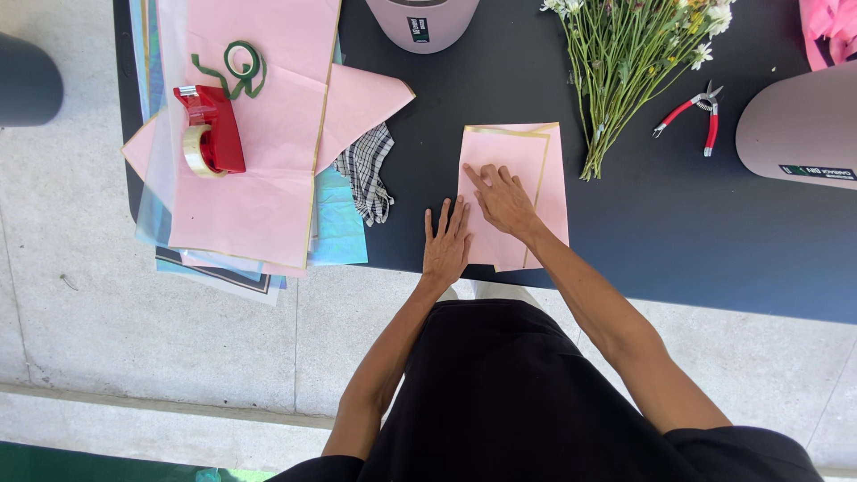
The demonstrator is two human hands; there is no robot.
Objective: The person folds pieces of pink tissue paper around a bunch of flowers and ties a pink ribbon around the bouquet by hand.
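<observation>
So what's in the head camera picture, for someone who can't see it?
Two bare hands, left hand and right hand, press flat on a folded pink paper sheet on a black table. Cut flowers and red-handled pruning shears lie to the right, a red tape dispenser on stacked paper to the left.

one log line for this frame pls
left hand: flat at left edge of folded pink paper | right hand: pressing on it | nearby: flower stems, red pruners
</observation>
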